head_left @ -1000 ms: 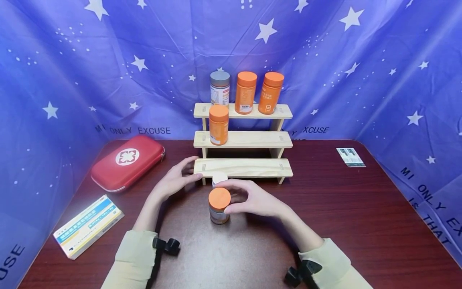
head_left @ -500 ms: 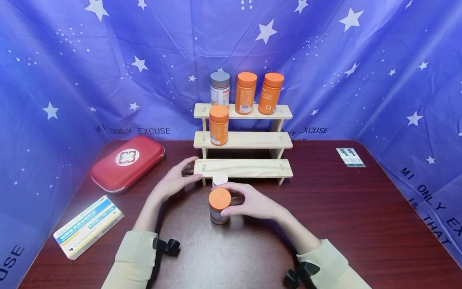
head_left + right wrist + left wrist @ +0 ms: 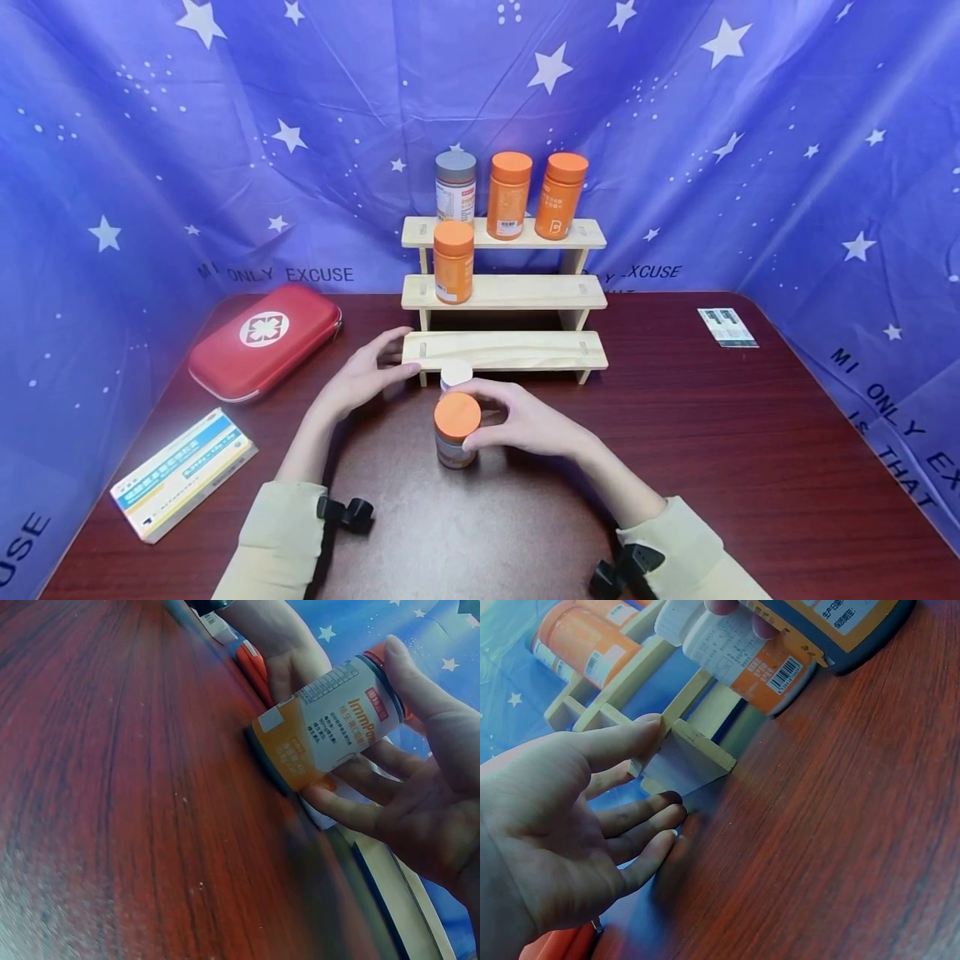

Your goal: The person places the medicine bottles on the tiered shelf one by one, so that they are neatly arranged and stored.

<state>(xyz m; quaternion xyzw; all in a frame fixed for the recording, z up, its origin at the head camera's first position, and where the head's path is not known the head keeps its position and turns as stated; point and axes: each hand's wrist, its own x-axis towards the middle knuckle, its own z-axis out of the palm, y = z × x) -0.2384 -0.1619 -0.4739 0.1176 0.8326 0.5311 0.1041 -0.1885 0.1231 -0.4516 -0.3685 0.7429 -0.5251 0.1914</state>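
Observation:
My right hand (image 3: 521, 421) holds a supplement bottle (image 3: 326, 724) that has an orange cap and a grey, white and orange label. Its thumb lies on the near side, and its fingers reach behind the bottle, which stands upright on the table. Right behind it is a white bottle with a white cap (image 3: 456, 372), partly hidden by the fingers. At the left end of the lowest shelf on a wooden three-tier rack (image 3: 517, 350), my left hand (image 3: 363, 372) grips the shelf's end between thumb and index finger. The other fingers of this hand hang relaxed beside the rack.
On the top shelf stand a grey-capped bottle (image 3: 455, 187) and two orange bottles (image 3: 510, 196). One more orange bottle (image 3: 453, 271) is on the middle shelf. A red first-aid case (image 3: 266, 342) and medicine box (image 3: 183, 475) lie left; a small packet (image 3: 727, 327) lies far right.
My right hand has shifted very slightly left against the bottle. The left hand, rack and bottles hold their places; the head view has tilted a touch.

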